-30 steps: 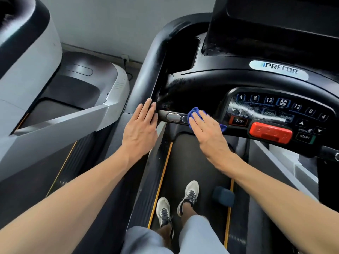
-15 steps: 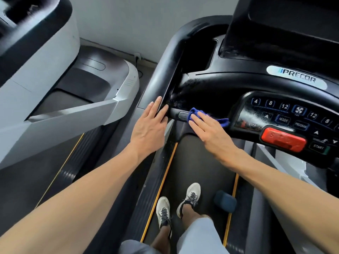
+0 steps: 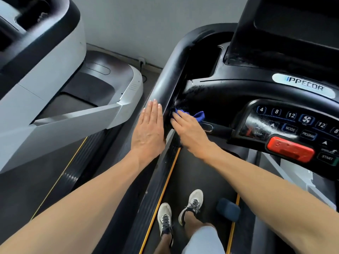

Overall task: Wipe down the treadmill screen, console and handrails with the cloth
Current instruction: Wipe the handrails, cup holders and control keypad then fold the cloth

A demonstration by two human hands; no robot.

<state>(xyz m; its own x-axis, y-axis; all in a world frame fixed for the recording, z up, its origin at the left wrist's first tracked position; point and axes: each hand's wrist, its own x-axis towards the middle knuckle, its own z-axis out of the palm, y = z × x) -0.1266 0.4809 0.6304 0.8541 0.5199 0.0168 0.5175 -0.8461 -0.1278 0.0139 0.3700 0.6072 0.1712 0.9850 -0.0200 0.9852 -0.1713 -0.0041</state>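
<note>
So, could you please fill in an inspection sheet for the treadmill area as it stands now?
Surface: black console speckled with droplets; keypad streaked wet.
Job's things: blue cloth pressed where the left handrail meets the console.
Clutter: dark blue object lying on the belt.
Grippers: right hand flat on the cloth; left hand open, flat against the handrail.
Cables: wall socket with a cable on the floor.
Surroundings: grey neighbouring machine at left.

Treadmill belt point(image 3: 198, 173) carries two sneakers point(image 3: 192, 204) and a dark block point(image 3: 228, 209).
</note>
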